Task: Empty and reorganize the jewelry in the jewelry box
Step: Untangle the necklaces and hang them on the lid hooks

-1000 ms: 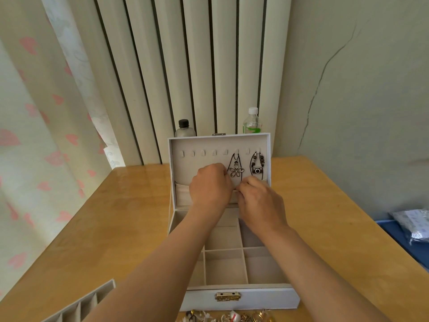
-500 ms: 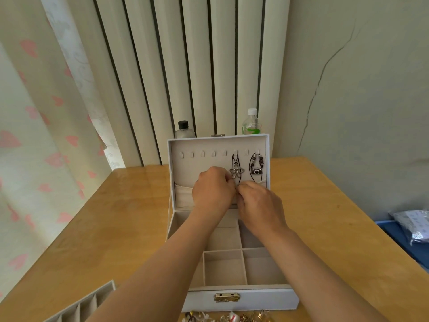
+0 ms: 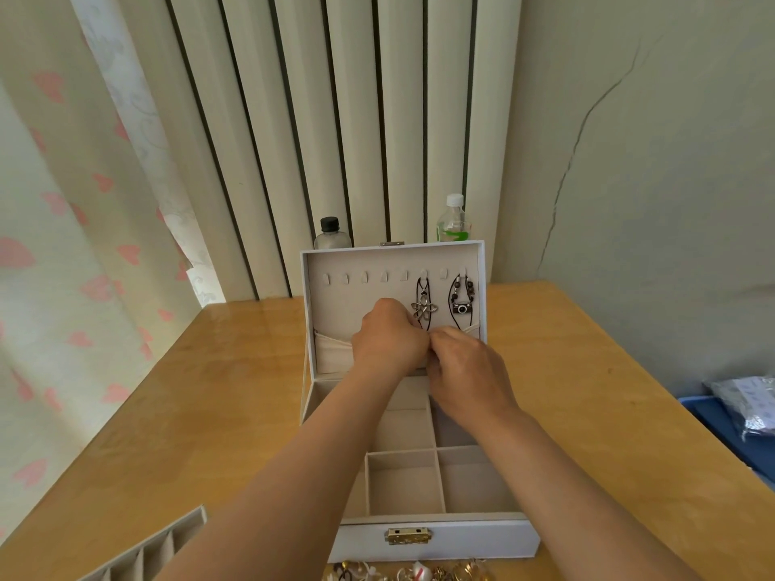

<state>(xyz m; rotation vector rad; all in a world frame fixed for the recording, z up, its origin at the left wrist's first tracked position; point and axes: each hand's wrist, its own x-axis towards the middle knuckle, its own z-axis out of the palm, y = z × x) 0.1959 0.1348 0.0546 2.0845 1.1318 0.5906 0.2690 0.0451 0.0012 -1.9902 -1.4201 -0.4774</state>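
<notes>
The white jewelry box [image 3: 436, 538] stands open on the table, its lid [image 3: 356, 295] upright and its bare compartments facing me. Two necklaces hang from the lid's hooks: a flower pendant necklace [image 3: 424, 309] and a camera pendant necklace [image 3: 462, 308]. My left hand [image 3: 388, 337] and my right hand [image 3: 465, 371] meet fingertip to fingertip at the lid's elastic pocket [image 3: 331, 354], just under the flower pendant. Both pinch the lower end of that necklace's black cord, which vanishes between my fingers.
A pile of loose jewelry [image 3: 415, 572] lies in front of the box. A removed divider tray [image 3: 159, 551] sits at the lower left. Two bottles [image 3: 331, 234] [image 3: 453, 222] stand behind the lid. A blue bin [image 3: 721, 421] holding a silver bag is at the right.
My hands have stayed at the lid's pocket. The left hand has edged slightly right, closing up against the right hand below the flower pendant.
</notes>
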